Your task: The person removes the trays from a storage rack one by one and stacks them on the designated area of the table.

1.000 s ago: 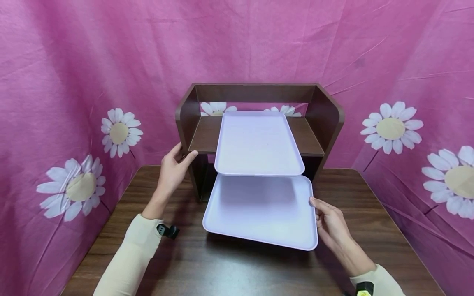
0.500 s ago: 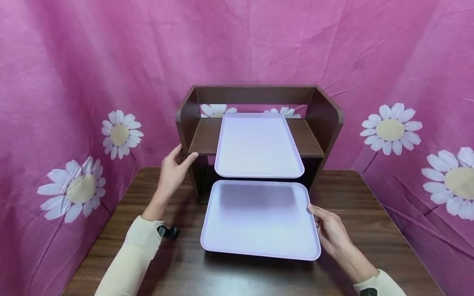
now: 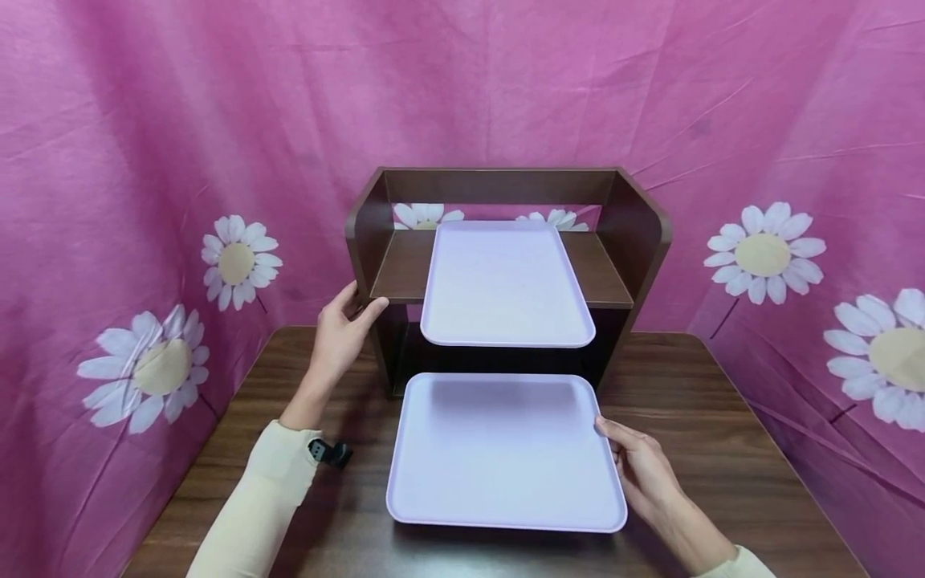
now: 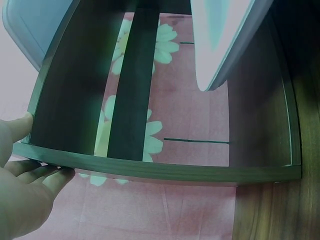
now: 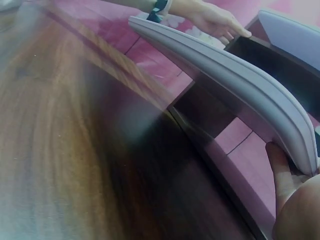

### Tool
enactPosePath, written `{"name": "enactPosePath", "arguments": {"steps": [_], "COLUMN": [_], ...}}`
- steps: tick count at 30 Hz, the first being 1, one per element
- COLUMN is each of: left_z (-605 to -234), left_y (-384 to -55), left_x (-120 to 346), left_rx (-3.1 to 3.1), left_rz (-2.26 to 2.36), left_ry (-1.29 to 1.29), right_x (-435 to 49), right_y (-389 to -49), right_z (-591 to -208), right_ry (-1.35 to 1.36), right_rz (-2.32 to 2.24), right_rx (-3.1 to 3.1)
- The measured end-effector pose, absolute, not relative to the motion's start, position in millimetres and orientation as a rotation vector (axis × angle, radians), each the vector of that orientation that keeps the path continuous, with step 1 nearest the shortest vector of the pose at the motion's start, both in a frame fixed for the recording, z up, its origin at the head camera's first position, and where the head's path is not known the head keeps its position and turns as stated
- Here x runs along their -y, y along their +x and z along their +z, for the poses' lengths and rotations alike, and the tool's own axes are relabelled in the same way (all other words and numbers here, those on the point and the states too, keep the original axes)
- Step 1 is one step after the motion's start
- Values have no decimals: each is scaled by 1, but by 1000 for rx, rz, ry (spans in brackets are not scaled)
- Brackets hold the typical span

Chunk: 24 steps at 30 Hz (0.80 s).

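A pale lilac tray [image 3: 506,457] is held out over the table in front of the shelf. My right hand [image 3: 645,466] pinches its right rim, thumb on top; the right wrist view shows a finger [image 5: 280,167] beneath the tray. At the left side panel of a dark brown two-tier desk shelf [image 3: 614,289], my left hand [image 3: 338,333] grips the edge, with the thumb at the front and the fingers on the outer face. A second lilac tray [image 3: 506,285] lies on the upper board of the shelf, its near end jutting past the front edge.
The shelf stands at the back of a brown wood-grain table [image 3: 694,401]. A pink cloth [image 3: 491,88] with white daisies hangs behind and on both sides. The shelf's lower compartment [image 3: 506,359] shows dark behind the held tray.
My right hand has drawn the lower tray toward me, away from the shelf, and its front edge has levelled. My left hand keeps its grip on the shelf, and the upper tray stays put.
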<state>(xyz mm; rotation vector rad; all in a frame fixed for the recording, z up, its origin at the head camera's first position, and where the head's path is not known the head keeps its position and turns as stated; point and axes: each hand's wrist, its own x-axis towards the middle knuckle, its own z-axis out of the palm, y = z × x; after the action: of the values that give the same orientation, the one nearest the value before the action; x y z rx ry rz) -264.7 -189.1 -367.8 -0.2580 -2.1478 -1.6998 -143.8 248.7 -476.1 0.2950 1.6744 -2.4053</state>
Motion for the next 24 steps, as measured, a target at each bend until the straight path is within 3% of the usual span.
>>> {"name": "enactPosePath", "arguments": {"steps": [24], "left_z": [-368], "left_y": [-264], "left_x": [188], "left_rx": [2166], "left_rz": [-1684], "left_ry": [-231], "right_x": [-245], "right_y": [-123], "right_z": [-507], "right_ry": [406], "right_rz": [-2375], "right_rx": [-1680]}}
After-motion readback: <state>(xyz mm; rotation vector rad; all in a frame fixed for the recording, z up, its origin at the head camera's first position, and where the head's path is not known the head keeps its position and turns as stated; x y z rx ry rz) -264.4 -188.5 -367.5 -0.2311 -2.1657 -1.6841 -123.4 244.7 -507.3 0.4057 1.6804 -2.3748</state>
